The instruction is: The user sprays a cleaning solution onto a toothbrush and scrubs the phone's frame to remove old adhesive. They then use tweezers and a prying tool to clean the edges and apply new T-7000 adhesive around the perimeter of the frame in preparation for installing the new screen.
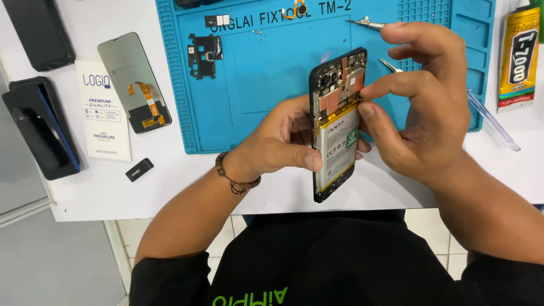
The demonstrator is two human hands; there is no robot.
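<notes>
The left hand [283,141] clamps an opened phone [337,124] (back cover off, battery showing) upright above the counter's [170,181] edge. The right hand [419,107] pinches at its right side, over the blue mat [249,85]; tweezers [367,22] lie behind.

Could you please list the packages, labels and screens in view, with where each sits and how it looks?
Leaflet: left on table, white rectangle.
Replacement screen: beside leaflet, grey, orange flex cable.
Glue tube: far right, yellow and black.
Battery label: white, on opened phone held between both hands.
</notes>
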